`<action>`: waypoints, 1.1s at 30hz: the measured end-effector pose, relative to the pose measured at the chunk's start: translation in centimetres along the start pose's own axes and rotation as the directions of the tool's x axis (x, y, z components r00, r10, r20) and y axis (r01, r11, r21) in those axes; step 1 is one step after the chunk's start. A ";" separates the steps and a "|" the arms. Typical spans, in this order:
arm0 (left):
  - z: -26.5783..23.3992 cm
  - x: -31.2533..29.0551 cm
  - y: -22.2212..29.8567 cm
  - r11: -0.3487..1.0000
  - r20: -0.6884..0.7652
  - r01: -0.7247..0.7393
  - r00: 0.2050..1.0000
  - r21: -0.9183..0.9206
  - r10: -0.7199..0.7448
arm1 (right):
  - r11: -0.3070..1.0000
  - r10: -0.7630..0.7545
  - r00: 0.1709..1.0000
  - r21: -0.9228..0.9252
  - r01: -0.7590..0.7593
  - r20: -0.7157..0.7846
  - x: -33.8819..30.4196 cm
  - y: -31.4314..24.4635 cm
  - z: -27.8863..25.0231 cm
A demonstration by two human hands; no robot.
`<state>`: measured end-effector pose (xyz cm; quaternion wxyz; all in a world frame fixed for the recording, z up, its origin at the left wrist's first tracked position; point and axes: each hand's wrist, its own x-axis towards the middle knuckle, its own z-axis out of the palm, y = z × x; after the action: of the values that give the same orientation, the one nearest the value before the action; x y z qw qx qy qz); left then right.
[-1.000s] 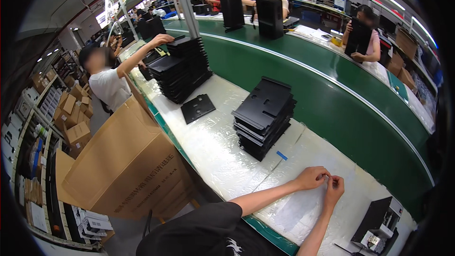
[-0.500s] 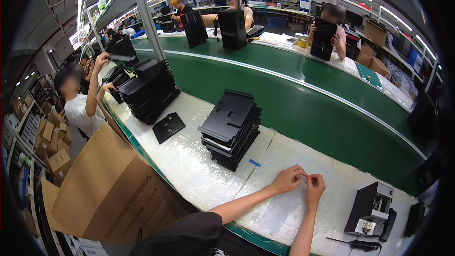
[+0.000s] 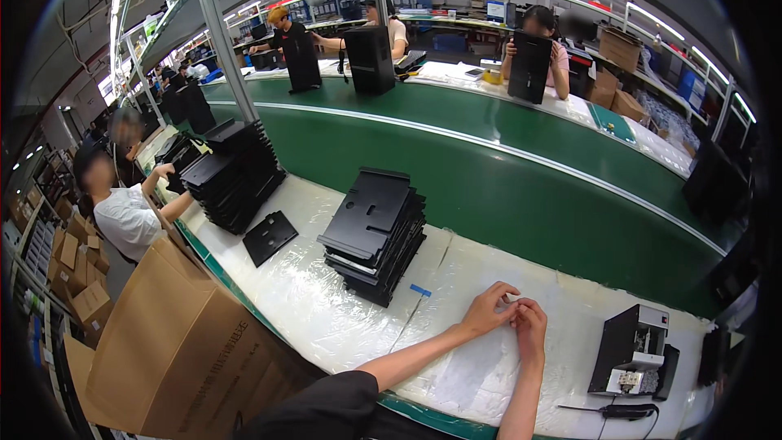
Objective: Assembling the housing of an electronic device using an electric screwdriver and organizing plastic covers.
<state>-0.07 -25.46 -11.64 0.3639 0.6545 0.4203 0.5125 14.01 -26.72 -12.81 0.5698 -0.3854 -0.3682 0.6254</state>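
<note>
Over the white film-covered bench, my left hand (image 3: 491,310) and my right hand (image 3: 530,327) meet fingertip to fingertip, thumbs and fingers pinched. Whatever sits between the fingers, if anything, is too small to make out. To the left of my hands stands a stack of black panels (image 3: 366,216), its edges uneven. A single black panel (image 3: 270,238) lies flat farther left. Right of my hands is a small black-and-grey boxy machine (image 3: 631,352) with an opening on its front. Near it lies a black electric screwdriver (image 3: 629,412) with a thin shaft and a cord.
A taller pile of black panels (image 3: 232,179) stands at far left, where a co-worker (image 3: 126,220) in white reaches in. A large open cardboard box (image 3: 171,342) sits against the bench at left. The green conveyor (image 3: 472,187) runs beyond, with black computer cases (image 3: 371,61) and people across it.
My view has shifted slightly, so the bench things sit a little farther left. My fingers have changed their pinch. The co-worker in white has lowered the raised arm toward the pile.
</note>
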 end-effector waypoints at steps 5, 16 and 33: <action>2.1 0.8 -0.5 0.996 0.008 0.007 1.000 -0.088 -0.006 | 0.903 0.048 0.997 0.425 -0.067 0.056 0.7 0.7 -1.5; 1.8 1.8 -1.9 0.963 0.127 0.133 0.986 -0.234 -0.105 | 0.938 0.061 0.997 0.343 -0.045 -0.038 0.6 0.9 -2.1; 1.8 1.6 -1.6 0.991 0.199 0.017 0.980 -0.134 0.010 | 0.978 -0.004 0.999 0.208 0.012 -0.041 -0.1 1.0 -2.1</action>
<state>1.64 -23.44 -12.86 0.4484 0.6756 0.3473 0.4709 15.48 -26.84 -14.64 0.6169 -0.3346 -0.2908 0.6503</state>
